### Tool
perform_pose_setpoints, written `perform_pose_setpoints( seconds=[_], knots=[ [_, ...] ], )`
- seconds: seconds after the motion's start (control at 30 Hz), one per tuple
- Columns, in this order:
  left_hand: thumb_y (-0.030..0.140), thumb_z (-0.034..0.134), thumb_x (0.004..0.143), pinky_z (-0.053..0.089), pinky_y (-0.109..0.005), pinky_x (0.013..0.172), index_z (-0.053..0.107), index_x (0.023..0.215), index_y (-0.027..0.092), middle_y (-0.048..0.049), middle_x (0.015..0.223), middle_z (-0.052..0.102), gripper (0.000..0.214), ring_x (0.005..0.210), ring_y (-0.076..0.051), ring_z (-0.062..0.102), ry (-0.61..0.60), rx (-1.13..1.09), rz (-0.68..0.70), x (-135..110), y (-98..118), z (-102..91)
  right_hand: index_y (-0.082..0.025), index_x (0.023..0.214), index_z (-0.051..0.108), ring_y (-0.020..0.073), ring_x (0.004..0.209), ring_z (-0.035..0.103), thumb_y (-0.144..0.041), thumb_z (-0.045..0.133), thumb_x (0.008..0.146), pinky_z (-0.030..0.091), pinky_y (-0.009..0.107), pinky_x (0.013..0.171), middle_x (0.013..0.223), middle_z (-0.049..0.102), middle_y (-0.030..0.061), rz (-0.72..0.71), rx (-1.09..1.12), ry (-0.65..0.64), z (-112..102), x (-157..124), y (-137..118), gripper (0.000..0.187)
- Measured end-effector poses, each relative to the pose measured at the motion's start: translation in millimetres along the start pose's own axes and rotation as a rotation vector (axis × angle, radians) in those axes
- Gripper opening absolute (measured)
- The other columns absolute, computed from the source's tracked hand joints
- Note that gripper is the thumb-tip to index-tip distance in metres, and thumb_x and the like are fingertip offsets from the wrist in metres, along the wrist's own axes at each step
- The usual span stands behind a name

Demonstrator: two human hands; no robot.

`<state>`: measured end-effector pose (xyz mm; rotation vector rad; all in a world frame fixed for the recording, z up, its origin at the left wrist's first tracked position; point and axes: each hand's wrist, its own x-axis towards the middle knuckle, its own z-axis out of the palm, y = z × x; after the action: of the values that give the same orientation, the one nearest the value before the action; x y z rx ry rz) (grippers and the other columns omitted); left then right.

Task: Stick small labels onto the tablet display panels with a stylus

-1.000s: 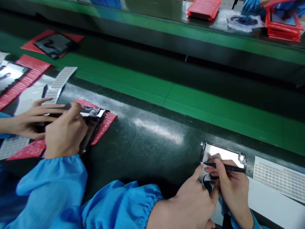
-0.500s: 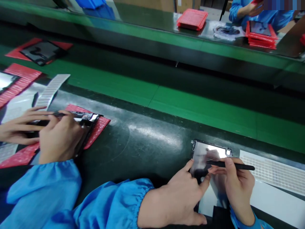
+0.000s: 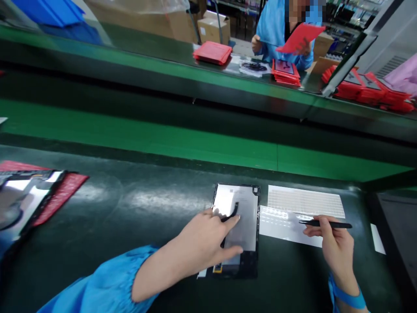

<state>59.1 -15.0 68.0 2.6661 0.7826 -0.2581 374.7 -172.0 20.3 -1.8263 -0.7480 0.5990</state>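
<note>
A tablet screen panel (image 3: 247, 237) lies back side up on the dark bench, its silvery back framed in black. My left hand (image 3: 200, 239) rests across its left side, fingers spread, with the index finger near a curved black flex cable (image 3: 233, 213). Part of the panel is hidden beneath that hand. In my right hand (image 3: 339, 245) is a pair of black tweezers (image 3: 339, 225), pointing left. Their tips hover over or touch a white backing sheet (image 3: 276, 226); which, I cannot tell. Just behind it lies a sheet of small labels (image 3: 304, 201).
At far left, another screen panel (image 3: 45, 191) sits on red bubble wrap (image 3: 65, 198). A raised shelf (image 3: 156, 52) runs behind, bearing red packets (image 3: 213, 53). Across it a person in blue (image 3: 272, 30) holds a red sheet. A dark-edged frame (image 3: 387, 243) borders the right.
The view has swung right, taking a neighbour's hands out of sight. My right hand has moved with the tweezers from above the panel to the white sheet. My left hand stays on the panel.
</note>
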Motion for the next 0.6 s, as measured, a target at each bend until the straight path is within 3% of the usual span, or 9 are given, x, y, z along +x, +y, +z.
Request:
perform_pose_setpoints(
  seconds=[0.07, 0.17, 0.33, 0.4, 0.47, 0.53, 0.6],
  knots=[
    [0.050, 0.064, 0.098, 0.059, -0.049, 0.075, 0.067, 0.136, 0.011, -0.0125, 0.080, 0.076, 0.055, 0.073, -0.035, 0.074, 0.014, 0.027, 0.021, -0.1, 18.3, -6.1, -0.015, 0.102, 0.072, 0.0268, 0.067, 0.078, -0.061, 0.070, 0.095, 0.065, 0.037, 0.066, 0.071, 0.078, 0.0080, -0.022, -0.042, 0.014, -20.5, 5.9, 9.1, 0.047],
    [0.046, 0.064, 0.100, 0.059, -0.045, 0.084, 0.066, 0.132, 0.014, -0.0090, 0.089, 0.075, 0.045, 0.083, -0.030, 0.074, 0.123, -0.094, 0.159, 6.1, 51.6, -7.4, -0.018, 0.099, 0.070, 0.0285, 0.064, 0.078, -0.067, 0.069, 0.093, 0.063, 0.038, 0.061, 0.067, 0.076, 0.0074, -0.001, -0.014, 0.071, -56.9, 16.1, 21.0, 0.049],
    [0.047, 0.064, 0.100, 0.054, -0.036, 0.090, 0.068, 0.115, 0.015, -0.0089, 0.104, 0.069, 0.036, 0.100, -0.026, 0.067, 0.198, -0.209, 0.477, 55.4, 119.4, 21.0, -0.025, 0.090, 0.069, 0.0268, 0.054, 0.071, -0.067, 0.076, 0.087, 0.055, 0.039, 0.050, 0.068, 0.075, 0.0097, 0.074, 0.047, 0.125, -115.0, 25.0, 45.1, 0.042],
    [0.049, 0.061, 0.100, 0.052, -0.036, 0.088, 0.068, 0.111, 0.013, -0.0125, 0.113, 0.068, 0.039, 0.105, -0.027, 0.065, 0.243, -0.129, 0.593, 86.2, 147.7, 38.9, -0.024, 0.090, 0.068, 0.0255, 0.049, 0.066, -0.070, 0.076, 0.085, 0.051, 0.039, 0.045, 0.066, 0.073, 0.0073, 0.069, 0.041, 0.171, -127.3, 24.2, 56.7, 0.047],
    [0.055, 0.058, 0.100, 0.050, -0.038, 0.091, 0.067, 0.120, 0.010, -0.0180, 0.133, 0.063, 0.050, 0.116, -0.030, 0.061, 0.301, -0.055, 0.661, 115.6, 172.3, 55.4, -0.022, 0.091, 0.066, 0.0238, 0.047, 0.063, -0.074, 0.073, 0.086, 0.049, 0.038, 0.044, 0.064, 0.072, 0.0045, 0.074, 0.030, 0.192, -132.5, 22.6, 67.0, 0.052],
    [0.064, 0.055, 0.099, 0.047, -0.040, 0.096, 0.060, 0.136, 0.008, -0.0215, 0.154, 0.050, 0.067, 0.127, -0.033, 0.056, 0.339, -0.006, 0.669, 138.7, 190.6, 68.2, -0.022, 0.091, 0.066, 0.0229, 0.048, 0.063, -0.073, 0.072, 0.087, 0.049, 0.036, 0.044, 0.065, 0.072, 0.0039, 0.080, 0.037, 0.195, -133.3, 21.1, 74.1, 0.052],
    [0.074, 0.051, 0.096, 0.045, -0.042, 0.100, 0.054, 0.146, 0.007, -0.0222, 0.162, 0.042, 0.083, 0.133, -0.035, 0.051, 0.340, 0.027, 0.655, 153.2, 202.0, 76.7, -0.022, 0.090, 0.066, 0.0226, 0.049, 0.063, -0.071, 0.074, 0.086, 0.048, 0.035, 0.042, 0.067, 0.073, 0.0046, 0.069, 0.054, 0.195, -132.5, 20.3, 77.5, 0.050]
  ],
)
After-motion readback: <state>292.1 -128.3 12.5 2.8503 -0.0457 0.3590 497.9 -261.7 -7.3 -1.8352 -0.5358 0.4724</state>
